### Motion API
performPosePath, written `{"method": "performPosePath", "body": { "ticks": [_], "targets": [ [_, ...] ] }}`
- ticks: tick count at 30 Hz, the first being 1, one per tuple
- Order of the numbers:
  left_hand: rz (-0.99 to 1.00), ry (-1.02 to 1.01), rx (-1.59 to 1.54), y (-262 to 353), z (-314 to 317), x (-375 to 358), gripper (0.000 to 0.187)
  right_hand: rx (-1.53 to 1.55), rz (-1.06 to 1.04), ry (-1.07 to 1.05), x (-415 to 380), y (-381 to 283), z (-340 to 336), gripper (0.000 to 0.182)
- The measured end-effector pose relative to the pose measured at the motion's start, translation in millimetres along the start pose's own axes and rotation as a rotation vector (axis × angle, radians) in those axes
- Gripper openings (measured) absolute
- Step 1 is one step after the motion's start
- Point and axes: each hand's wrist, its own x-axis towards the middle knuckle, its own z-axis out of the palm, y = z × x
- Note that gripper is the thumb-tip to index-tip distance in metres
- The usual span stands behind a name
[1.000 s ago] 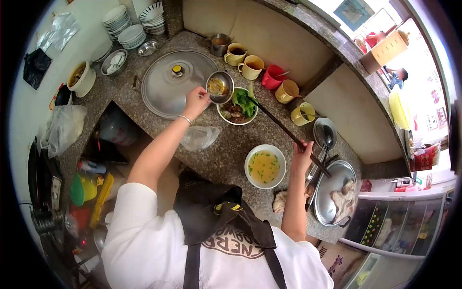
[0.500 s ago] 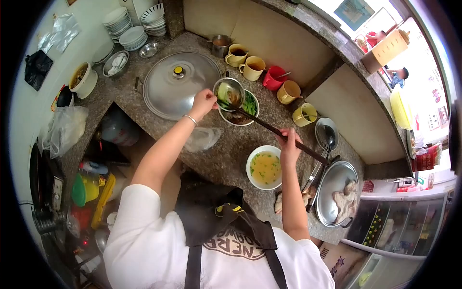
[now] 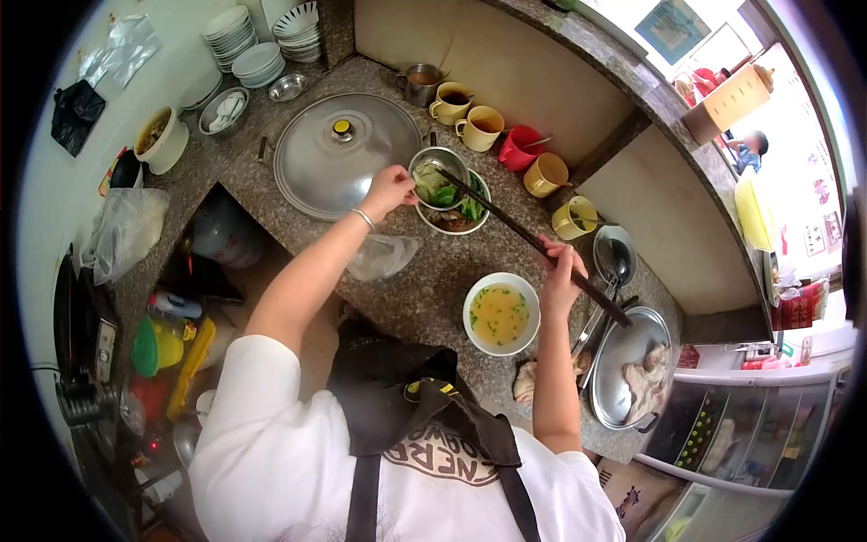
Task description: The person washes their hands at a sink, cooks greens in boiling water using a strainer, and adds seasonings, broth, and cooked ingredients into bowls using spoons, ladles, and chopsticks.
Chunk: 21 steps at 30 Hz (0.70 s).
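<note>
My left hand (image 3: 390, 192) pinches the near-left rim of a small round metal bowl (image 3: 453, 161), which is tilted over a white bowl (image 3: 450, 232). Green leafy vegetables lie in the metal bowl. Below it, the white bowl holds more greens and something brown, partly hidden. Long dark chopsticks (image 3: 515, 228) are gripped in my right hand (image 3: 561, 273), their tips in among the greens of the metal bowl. Nearer to me stands a second white bowl (image 3: 467, 318) of yellow broth with chopped green bits. A clear plastic bag (image 3: 381, 256) lies near my left forearm.
A large domed lid (image 3: 312, 172) covers the counter at left. Several cups, including a red one (image 3: 517, 152), line the back wall. At right are a ladle (image 3: 616, 264) and a metal pan (image 3: 607, 397) with pale meat. Stacked plates (image 3: 259, 65) stand far left.
The chopstick tips have moved up into the metal bowl, and the greens in it have shifted. My right hand has moved slightly right. My left hand keeps its hold on the rim.
</note>
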Motion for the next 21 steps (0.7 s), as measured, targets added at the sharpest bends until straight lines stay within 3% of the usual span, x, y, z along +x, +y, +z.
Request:
{"method": "performPosePath", "body": {
  "ticks": [4, 6, 11, 17, 21],
  "targets": [
    [0.119, 0.026, 0.174, -0.3, 4.2, 5.9, 0.009, -0.146, 0.021, -0.174, 2.2, 4.9, 4.9, 0.028],
    [0.153, 0.049, 0.213, 2.4, 2.0, 6.7, 0.01, -0.16, 0.077, -0.134, 1.5, -1.5, 5.6, 0.028],
    [0.2, 0.073, 0.272, 6.3, -0.3, 6.6, 0.013, -0.152, -0.119, -0.197, 3.1, -2.4, -2.9, 0.028],
    [0.251, 0.055, 0.48, 13.0, 2.1, 10.2, 0.015, -0.245, -0.136, -0.213, 6.0, 2.4, -4.3, 0.027],
    [0.18, 0.018, 0.529, 17.0, 2.6, 14.4, 0.015, -0.307, -0.225, -0.252, 3.4, -1.8, -1.7, 0.024]
  ]
}}
